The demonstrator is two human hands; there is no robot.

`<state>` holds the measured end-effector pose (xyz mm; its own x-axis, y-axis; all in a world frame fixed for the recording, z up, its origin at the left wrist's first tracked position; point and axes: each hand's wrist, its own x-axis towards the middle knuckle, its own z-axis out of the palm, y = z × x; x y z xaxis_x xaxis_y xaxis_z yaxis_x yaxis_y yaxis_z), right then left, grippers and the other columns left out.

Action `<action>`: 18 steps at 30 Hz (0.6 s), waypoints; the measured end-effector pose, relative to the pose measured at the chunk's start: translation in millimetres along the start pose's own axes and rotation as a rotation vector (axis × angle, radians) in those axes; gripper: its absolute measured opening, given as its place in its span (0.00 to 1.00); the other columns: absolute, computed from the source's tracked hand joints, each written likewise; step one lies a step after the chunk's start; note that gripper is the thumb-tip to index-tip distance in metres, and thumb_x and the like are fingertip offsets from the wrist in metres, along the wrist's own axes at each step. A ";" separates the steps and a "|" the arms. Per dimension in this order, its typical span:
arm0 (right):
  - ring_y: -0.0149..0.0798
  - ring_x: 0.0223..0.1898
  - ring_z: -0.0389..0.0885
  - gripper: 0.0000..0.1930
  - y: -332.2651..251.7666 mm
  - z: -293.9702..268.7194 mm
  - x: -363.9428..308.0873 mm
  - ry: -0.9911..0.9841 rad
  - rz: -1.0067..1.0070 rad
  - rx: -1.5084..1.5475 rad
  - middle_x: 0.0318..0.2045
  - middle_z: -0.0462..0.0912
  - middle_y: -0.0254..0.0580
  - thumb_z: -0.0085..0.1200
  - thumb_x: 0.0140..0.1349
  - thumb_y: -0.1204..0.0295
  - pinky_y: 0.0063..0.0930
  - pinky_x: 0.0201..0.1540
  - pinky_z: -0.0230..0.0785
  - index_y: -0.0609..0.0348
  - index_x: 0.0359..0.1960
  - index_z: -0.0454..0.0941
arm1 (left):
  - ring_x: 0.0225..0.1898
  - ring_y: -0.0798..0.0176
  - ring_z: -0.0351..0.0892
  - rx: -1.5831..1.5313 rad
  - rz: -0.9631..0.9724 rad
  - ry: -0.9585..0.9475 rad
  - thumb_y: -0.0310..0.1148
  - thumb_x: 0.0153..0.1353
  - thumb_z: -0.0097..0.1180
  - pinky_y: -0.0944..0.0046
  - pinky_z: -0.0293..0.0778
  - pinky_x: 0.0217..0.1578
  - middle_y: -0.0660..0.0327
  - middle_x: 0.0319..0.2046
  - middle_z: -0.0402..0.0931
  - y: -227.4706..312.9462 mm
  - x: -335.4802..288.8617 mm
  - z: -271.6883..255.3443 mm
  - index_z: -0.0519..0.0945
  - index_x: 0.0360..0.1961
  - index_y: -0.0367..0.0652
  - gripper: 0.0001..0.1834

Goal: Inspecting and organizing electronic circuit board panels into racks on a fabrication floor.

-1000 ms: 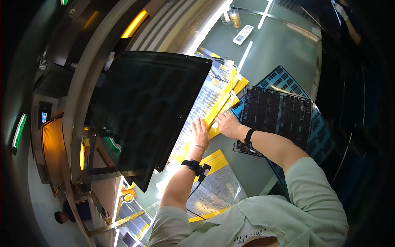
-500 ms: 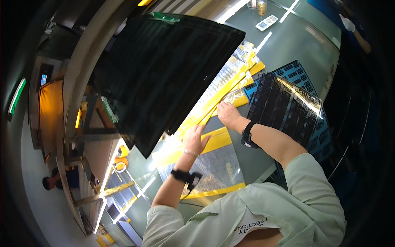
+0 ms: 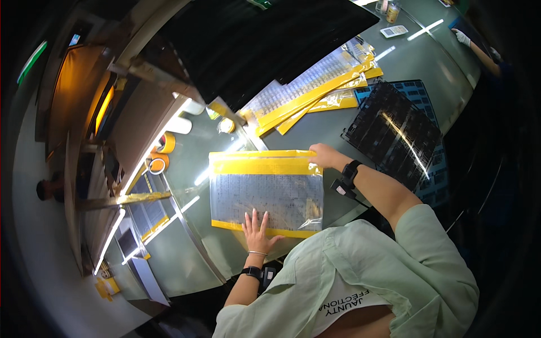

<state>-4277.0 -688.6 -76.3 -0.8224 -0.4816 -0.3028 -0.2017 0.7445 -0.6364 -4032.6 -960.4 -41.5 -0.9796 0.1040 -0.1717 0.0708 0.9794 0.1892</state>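
A clear plastic bag with yellow bands (image 3: 265,191), holding a greyish printed sheet, lies on the table in front of me. Flat on its lower part rests my left hand (image 3: 259,234), fingers spread. My right hand (image 3: 325,156) pinches the bag's upper right corner at the yellow band. Beyond it is a fanned pile of similar yellow-banded bags (image 3: 315,90). To the right, a dark patterned sheet (image 3: 389,132) lies over a blue sheet with dark rectangles (image 3: 425,104).
A large black panel (image 3: 265,45) overhangs the table at the far left. Yellow tape rolls (image 3: 165,143) stand by the lit shelf edge. A white handheld device (image 3: 394,31) and a small bottle (image 3: 393,13) are at the back. Another person's gloved hand (image 3: 462,38) shows at far right.
Both hands have left the pile of bags and moved to the single bag nearer me. That bag now lies squarer to me, with my left hand on it and my right at its corner.
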 end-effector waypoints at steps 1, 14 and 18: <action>0.42 0.27 0.77 0.16 0.8 1.7 0.9 -0.084 0.153 0.392 0.32 0.78 0.45 0.53 0.50 0.74 0.33 0.26 0.71 0.58 0.43 0.70 | 0.65 0.41 0.40 0.025 0.050 0.046 0.58 0.28 0.66 0.42 0.42 0.59 0.52 0.64 0.45 -1.0 -3.3 2.2 0.60 0.60 0.56 0.53; 0.30 0.22 0.75 0.25 -62.0 -65.4 -50.6 -0.351 0.191 0.671 0.23 0.79 0.39 0.39 0.60 0.47 0.26 0.24 0.69 0.55 0.37 0.79 | 0.14 0.69 0.76 -0.807 -0.267 0.417 0.35 0.54 0.56 0.71 0.69 0.15 0.59 0.13 0.74 -30.6 28.4 -146.4 0.77 0.31 0.37 0.10; 0.33 0.33 0.76 0.31 -88.5 -73.7 -83.2 -0.247 -0.086 0.431 0.28 0.79 0.42 0.37 0.59 0.42 0.25 0.38 0.69 0.60 0.42 0.77 | 0.13 0.70 0.75 -0.651 -0.326 0.309 0.36 0.52 0.58 0.71 0.70 0.16 0.60 0.12 0.73 -32.7 30.3 -219.3 0.77 0.31 0.35 0.13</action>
<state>-4229.9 -680.4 57.5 -0.6513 -0.6668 -0.3622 0.0178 0.4637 -0.8858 -4105.8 -1027.2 159.1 -0.9467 -0.3169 -0.0572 -0.2591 0.6442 0.7196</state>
